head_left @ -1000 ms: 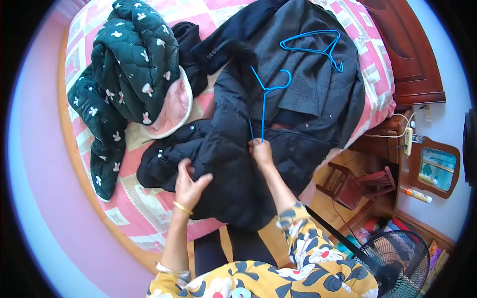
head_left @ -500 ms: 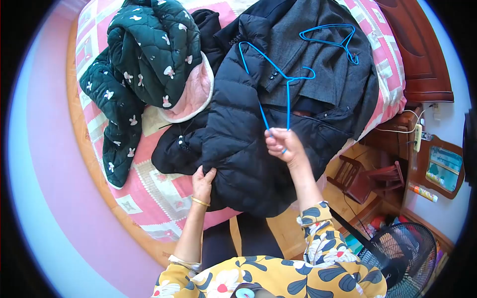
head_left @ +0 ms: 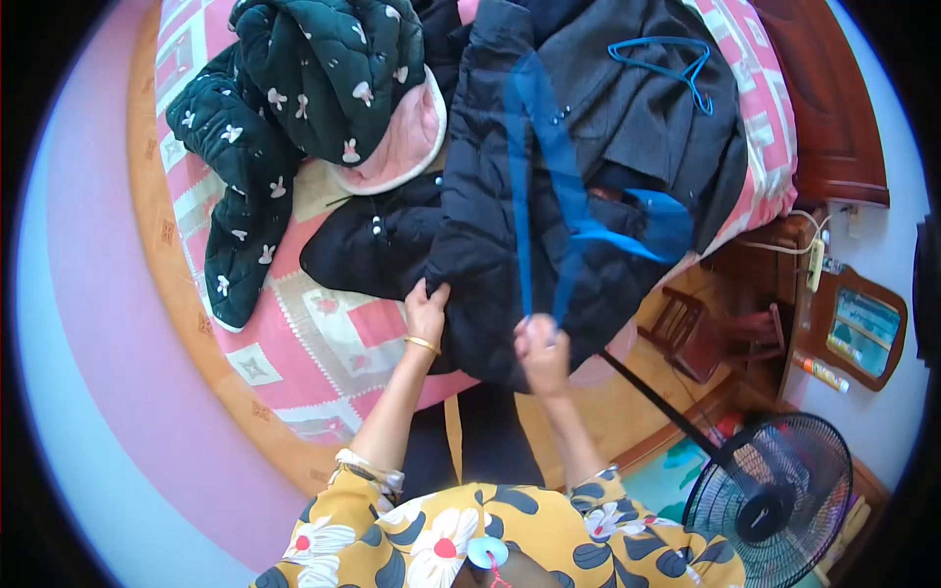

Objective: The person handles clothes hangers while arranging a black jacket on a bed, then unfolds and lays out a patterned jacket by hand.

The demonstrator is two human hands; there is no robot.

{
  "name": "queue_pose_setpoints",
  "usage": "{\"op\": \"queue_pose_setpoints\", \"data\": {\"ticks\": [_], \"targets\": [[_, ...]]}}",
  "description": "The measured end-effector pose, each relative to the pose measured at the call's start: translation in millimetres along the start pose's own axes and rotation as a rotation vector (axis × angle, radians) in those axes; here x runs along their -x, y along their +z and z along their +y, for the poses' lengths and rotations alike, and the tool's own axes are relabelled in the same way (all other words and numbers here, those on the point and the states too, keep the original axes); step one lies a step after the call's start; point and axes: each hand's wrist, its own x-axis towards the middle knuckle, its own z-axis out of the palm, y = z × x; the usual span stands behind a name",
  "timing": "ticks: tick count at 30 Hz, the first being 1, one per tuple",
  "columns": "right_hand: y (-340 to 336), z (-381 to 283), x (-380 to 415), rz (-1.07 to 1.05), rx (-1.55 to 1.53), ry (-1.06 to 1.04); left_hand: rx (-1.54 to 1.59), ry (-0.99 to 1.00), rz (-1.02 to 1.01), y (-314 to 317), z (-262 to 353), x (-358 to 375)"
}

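My left hand [head_left: 425, 312] is closed on the edge of a black padded jacket [head_left: 480, 245] spread over the near side of the bed. In my right hand [head_left: 542, 348] is a blue clothes hanger [head_left: 522, 206], gripped by one end and smeared by motion above the jacket. A grey coat [head_left: 647, 127] lies beyond the jacket, with a second blue hanger [head_left: 676, 67] on top of it. To the left is a dark green quilted coat [head_left: 319, 88] with rabbit prints and a pink lining.
The bed has a pink and white patchwork cover [head_left: 304, 377]. A black standing fan [head_left: 769, 510] is on the floor at lower right. Behind it are a wooden chair [head_left: 696, 338], a framed mirror [head_left: 863, 328] and a power strip [head_left: 816, 265] with a cord.
My right hand has drawn back towards my body with the hanger, which now swings and blurs. My left hand still grips the jacket's edge. The whole view has shifted slightly.
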Motion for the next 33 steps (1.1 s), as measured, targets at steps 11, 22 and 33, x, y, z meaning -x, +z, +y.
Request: {"op": "queue_pose_setpoints", "data": {"ticks": [11, 22, 33], "targets": [[27, 1, 56, -0.06, -0.048, -0.05, -0.042, -0.004, 0.01, -18, -11, 16], [32, 22, 85, -0.085, 0.204, -0.214, 0.069, -0.075, -0.016, -52, -41, 22], [26, 10, 80, 0.118, 0.047, -0.324, 0.011, -0.025, 0.018, -58, -44, 33]]}}
